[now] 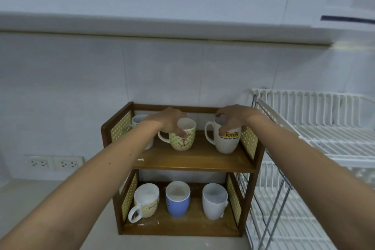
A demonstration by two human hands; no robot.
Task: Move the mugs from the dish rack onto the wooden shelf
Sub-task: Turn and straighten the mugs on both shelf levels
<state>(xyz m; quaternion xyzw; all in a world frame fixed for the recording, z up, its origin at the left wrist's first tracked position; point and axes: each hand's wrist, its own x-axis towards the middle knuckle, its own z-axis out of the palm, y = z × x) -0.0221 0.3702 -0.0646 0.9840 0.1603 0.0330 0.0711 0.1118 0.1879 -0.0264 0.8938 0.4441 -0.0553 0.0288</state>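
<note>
A two-tier wooden shelf [194, 161] stands on the counter against the tiled wall. On its top tier my left hand [169, 121] grips the rim of a green-patterned anchor mug [183, 140]. My right hand [233, 116] grips the rim of a white JOTUN mug [227, 141] at the right end. A pale mug [139, 121] stands at the back left, partly hidden by my left arm. The bottom tier holds a white and green mug [146, 201], a blue mug [177, 200] and a white mug [215, 202].
A white wire dish rack [316, 128] stands right of the shelf, its tiers showing no mugs. Wall sockets [53, 162] sit low on the wall at left. A white cabinet [142, 22] overhangs the counter.
</note>
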